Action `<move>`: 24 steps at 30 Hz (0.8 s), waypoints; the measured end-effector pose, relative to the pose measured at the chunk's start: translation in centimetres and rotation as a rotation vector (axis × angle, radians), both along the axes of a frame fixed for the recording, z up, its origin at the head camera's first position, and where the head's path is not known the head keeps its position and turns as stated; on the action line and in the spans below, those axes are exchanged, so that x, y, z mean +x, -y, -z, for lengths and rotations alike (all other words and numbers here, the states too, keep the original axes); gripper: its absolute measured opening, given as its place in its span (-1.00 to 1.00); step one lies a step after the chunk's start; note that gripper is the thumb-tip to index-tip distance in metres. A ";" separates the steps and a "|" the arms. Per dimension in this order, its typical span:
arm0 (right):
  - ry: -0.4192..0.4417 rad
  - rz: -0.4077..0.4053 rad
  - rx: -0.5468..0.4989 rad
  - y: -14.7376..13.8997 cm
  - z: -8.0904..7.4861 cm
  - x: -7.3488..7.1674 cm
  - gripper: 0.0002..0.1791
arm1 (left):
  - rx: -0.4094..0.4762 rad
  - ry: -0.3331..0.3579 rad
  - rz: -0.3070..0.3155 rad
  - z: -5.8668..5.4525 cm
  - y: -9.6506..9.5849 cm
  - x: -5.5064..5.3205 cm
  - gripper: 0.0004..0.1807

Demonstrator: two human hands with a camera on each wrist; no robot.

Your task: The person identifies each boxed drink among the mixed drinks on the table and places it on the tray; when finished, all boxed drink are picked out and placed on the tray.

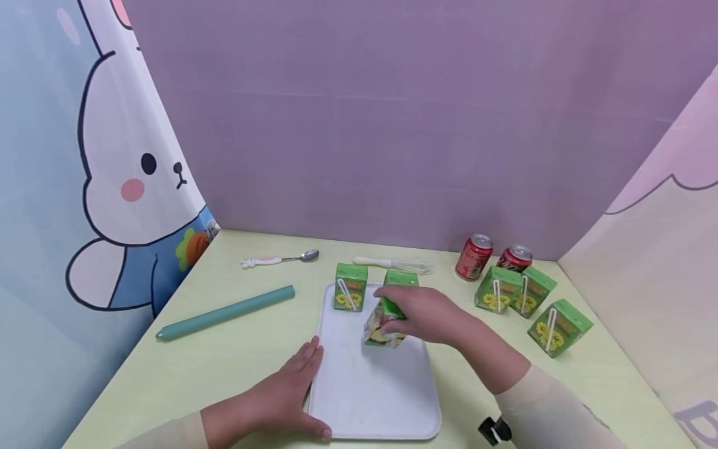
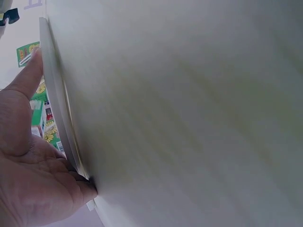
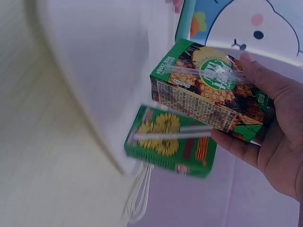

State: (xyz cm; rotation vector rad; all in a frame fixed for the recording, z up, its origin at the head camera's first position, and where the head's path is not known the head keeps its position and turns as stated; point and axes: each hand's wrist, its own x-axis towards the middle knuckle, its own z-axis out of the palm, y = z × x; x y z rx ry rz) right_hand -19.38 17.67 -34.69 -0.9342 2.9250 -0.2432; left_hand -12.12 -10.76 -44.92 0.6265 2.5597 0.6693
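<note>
Juice carton (image 3: 208,90) tilts above tray (image 1: 370,393), right hand (image 1: 432,315) fingers clamped round it; standing carton (image 1: 402,278) just beyond; left hand (image 1: 280,397) fingers extended.

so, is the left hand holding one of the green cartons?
No, in the head view the left hand touches the white tray at its edge, while the right hand holds a carton.

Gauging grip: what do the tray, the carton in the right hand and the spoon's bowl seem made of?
White tray: probably plastic, satin; smooth and evenly coloured, with a rounded rim.
Pineapple drink carton: likely coated paperboard, perhaps faintly glossy; printed flat panels, creased edges.
Spoon bowl: apparently polished metal, from its grey sheen.
</note>
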 end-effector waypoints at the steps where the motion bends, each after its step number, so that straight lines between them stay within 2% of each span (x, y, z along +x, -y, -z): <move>1: 0.004 -0.003 0.003 0.5 0.0 -0.1 -0.32 | -0.001 0.001 0.001 -0.1 0.0 0.0 0.50; 16: 0.002 -0.063 0.089 6.1 1.6 -1.7 -0.24 | 0.018 -0.034 0.027 -0.2 0.2 0.1 0.49; 24: 0.033 -0.037 0.022 7.5 3.0 -2.5 -0.28 | 0.024 -0.026 0.027 -0.2 0.2 0.1 0.48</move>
